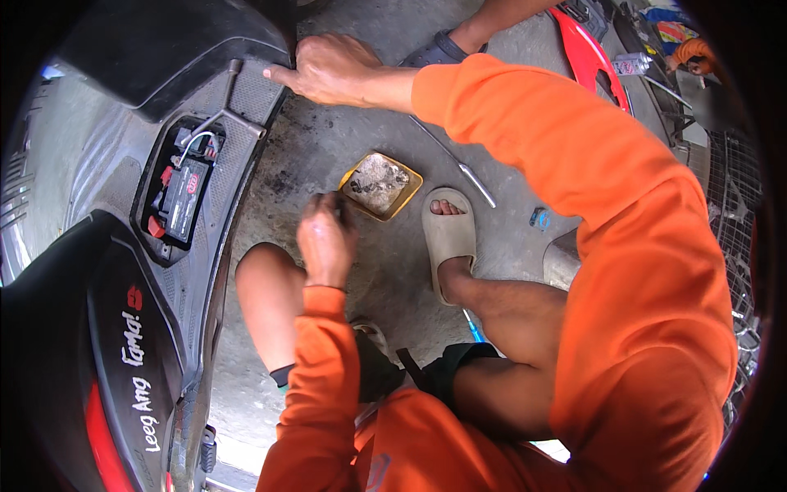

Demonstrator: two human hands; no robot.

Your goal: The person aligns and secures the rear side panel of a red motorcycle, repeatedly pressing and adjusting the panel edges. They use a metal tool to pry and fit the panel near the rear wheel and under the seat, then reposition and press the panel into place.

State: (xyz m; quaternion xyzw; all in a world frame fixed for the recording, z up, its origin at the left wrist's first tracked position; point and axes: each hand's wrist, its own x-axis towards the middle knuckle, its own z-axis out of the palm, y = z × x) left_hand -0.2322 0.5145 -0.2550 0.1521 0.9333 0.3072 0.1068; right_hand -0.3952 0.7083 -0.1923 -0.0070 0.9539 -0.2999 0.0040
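Observation:
My left hand [326,246] is closed in a fist above the concrete floor, with a small dark thing at its fingers that I cannot make out. Just beyond it sits a yellow square tray [343,184] with pale, dirty residue inside. My right hand [334,70] reaches across to the scooter's edge, thumb stretched toward the footboard [246,152] and fingers curled. What those fingers grip, if anything, is hidden. On the footboard lies a three-armed socket wrench [229,107]. Beneath it an uncovered compartment holds a battery [185,197] with red terminal covers and a pale cable.
A long metal bar tool [475,182] lies on the floor past my sandalled foot [451,234]. A blue-handled tool [474,330] is by my leg. Another person's dark clog [434,49] is at the top. A red panel [586,53] and a spray can [631,64] stand far right.

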